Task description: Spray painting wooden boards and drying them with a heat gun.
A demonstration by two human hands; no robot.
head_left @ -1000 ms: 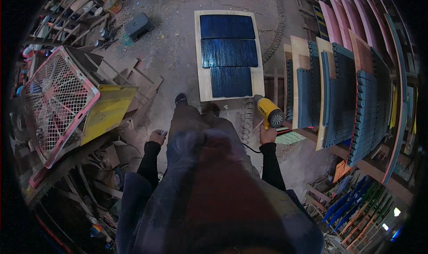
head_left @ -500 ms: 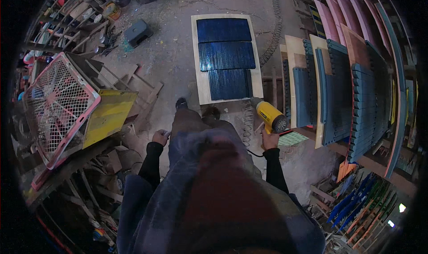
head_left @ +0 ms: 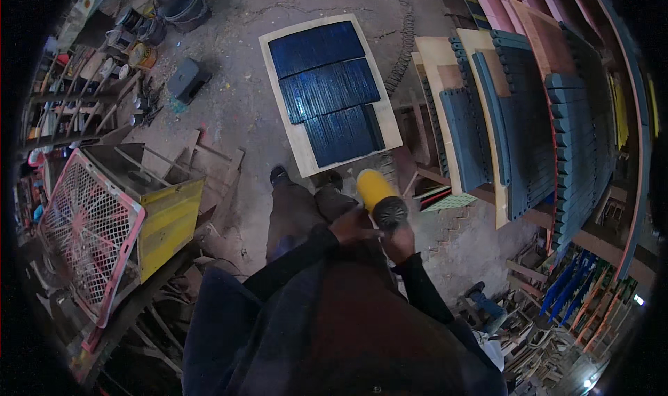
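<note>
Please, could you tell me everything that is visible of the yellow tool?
The yellow tool has a rounded, plastic-looking body and a dark, round, slotted end facing back. Its yellow end points forward and slightly left. The right hand holds it; the left hand is beside the dark end, but whether it touches is unclear. The held part is hidden.

no readable text, labels, numbers, signs

Left forearm (head_left: 296, 260) extends toward 2 o'clock, right forearm (head_left: 424, 288) toward 11. Left hand (head_left: 353, 227) sits just beside right hand (head_left: 399, 244), at its 10 o'clock, fingers (head_left: 369, 234) directed toward 3. Right hand is curled in a grip.
</note>
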